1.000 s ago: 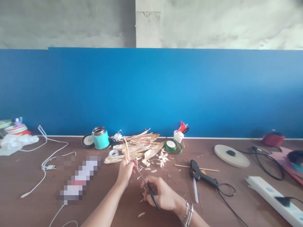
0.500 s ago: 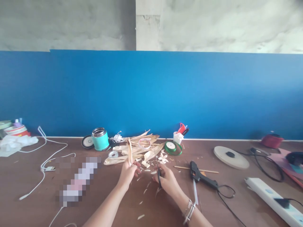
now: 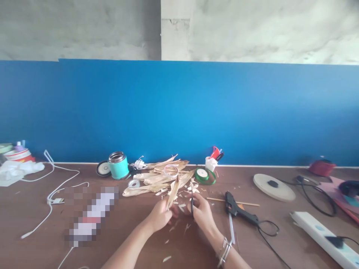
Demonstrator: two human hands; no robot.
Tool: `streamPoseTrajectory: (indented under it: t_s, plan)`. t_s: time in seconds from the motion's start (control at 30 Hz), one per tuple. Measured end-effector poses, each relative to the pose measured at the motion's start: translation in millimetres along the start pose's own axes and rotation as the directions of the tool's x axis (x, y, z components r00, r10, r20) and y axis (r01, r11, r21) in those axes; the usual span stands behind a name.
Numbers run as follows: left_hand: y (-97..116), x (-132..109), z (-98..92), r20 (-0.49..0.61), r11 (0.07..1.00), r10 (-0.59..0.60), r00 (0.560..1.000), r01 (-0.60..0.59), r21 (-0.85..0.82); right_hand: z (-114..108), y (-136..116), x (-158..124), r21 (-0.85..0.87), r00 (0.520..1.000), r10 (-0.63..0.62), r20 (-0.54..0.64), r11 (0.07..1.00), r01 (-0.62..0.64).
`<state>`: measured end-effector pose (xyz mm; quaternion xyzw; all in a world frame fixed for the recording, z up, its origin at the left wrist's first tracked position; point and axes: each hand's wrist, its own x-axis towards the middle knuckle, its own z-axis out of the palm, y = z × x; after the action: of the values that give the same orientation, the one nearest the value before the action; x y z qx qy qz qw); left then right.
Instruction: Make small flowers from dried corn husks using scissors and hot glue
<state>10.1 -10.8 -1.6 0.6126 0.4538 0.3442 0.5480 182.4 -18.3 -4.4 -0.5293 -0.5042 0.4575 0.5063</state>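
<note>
My left hand (image 3: 161, 216) is closed on a strip of dried corn husk (image 3: 173, 192), whose darker pointed end tilts up and to the right. Just to its right, my right hand (image 3: 203, 213) grips a pair of dark-handled scissors (image 3: 192, 201), blades pointing away from me. The two hands are close but apart. Beyond them lies a pile of dried corn husks (image 3: 153, 179). Pale cut petal-like pieces (image 3: 193, 186) lie in a small heap, with scraps (image 3: 167, 258) scattered on the brown table between my arms.
Right of my hands lie a black glue gun (image 3: 238, 209), a wooden stick (image 3: 246, 203), a white disc (image 3: 273, 187) and a power strip (image 3: 322, 235). Green ribbon (image 3: 206, 175), a white pen cup (image 3: 211, 163) and a turquoise jar (image 3: 118, 166) stand behind. White cables (image 3: 52, 194) run at left.
My left hand has moved right with the husk strip, which now leans right instead of standing upright. My right hand has shifted slightly, and the scissors now point more away from me.
</note>
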Motion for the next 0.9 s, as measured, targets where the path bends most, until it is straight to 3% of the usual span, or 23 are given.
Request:
streamPoseTrajectory:
  t_s: [0.13, 0.27, 0.53, 0.73, 0.8, 0.9]
  plan:
    - [-2.3, 1.3, -4.1, 0.053, 0.994, -0.081, 0.995, 0.084, -0.07, 4.1, 2.0, -3.1, -0.099, 0.995, 0.01, 0.096, 0.995, 0.0]
    - [-2.0, 3.6, -7.7, -0.079, 0.99, -0.015, 0.997, 0.004, -0.143, 8.0, -0.3, -6.8, -0.033, 0.986, -0.004, 0.167, 0.999, 0.01]
    - [-5.0, 0.3, 7.6, -0.074, 0.973, 0.028, 0.997, -0.044, -0.228, 12.9, -6.2, -10.7, 0.098, 0.979, -0.197, 0.041, 0.976, 0.193]
    - [9.2, -8.2, 11.9, 0.021, 0.974, 0.115, 0.993, -0.108, -0.199, 13.4, -7.8, -11.7, 0.168, 0.976, -0.216, 0.014, 0.963, 0.211]
    - [11.5, -6.9, 9.9, -0.018, 0.97, 0.165, 0.986, -0.166, -0.18, 10.9, -8.6, -9.3, 0.183, 0.973, -0.23, 0.004, 0.957, 0.226]
    - [10.5, -2.5, 5.9, -0.197, 0.974, 0.189, 0.962, -0.209, -0.084, 7.7, -10.0, -6.2, 0.193, 0.969, -0.246, 0.028, 0.952, 0.236]
